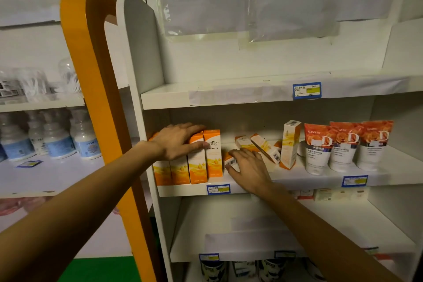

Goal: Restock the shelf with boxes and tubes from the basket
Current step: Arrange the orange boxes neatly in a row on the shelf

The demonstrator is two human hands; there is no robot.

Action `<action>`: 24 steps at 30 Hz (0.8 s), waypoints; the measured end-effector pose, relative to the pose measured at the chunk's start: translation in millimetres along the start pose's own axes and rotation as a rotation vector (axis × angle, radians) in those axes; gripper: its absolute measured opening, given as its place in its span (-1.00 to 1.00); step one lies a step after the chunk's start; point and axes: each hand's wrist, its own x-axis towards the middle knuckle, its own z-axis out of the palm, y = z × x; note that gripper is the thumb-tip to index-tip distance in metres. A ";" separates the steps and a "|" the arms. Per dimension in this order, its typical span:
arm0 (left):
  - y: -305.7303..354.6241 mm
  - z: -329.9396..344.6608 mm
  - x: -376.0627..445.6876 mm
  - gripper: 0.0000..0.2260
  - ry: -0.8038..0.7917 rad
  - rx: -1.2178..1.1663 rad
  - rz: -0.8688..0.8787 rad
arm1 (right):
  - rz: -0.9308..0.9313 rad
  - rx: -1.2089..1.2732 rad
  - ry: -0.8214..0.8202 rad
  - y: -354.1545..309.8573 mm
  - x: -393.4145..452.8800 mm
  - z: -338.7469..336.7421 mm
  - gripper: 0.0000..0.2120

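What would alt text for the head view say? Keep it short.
Two bare hands reach into a white shelf: the left hand rests flat on a row of upright orange boxes, the right hand covers a box lying flat. More boxes lie toppled behind it, and three tubes stand at right.

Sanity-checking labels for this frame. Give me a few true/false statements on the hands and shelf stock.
1. The left hand rests on the row of upright orange boxes. True.
2. The right hand holds a tube. False: it is on a lying orange box.
3. Three rose-print tubes stand at the right of the middle shelf. True.
4. All orange boxes stand upright. False: some lie tipped mid-shelf.
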 end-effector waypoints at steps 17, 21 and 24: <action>-9.2 1.8 -2.8 -0.13 0.025 0.088 0.082 | 0.114 0.034 0.044 3.5 -16.5 -9.6 -0.50; -6.7 3.4 -3.9 -0.18 0.065 0.118 0.079 | 0.214 0.090 0.073 -8.9 -11.7 -13.1 -0.51; -3.2 1.7 -6.6 -0.27 0.094 0.163 0.073 | 0.324 0.182 0.042 -17.2 -8.0 -18.2 -0.48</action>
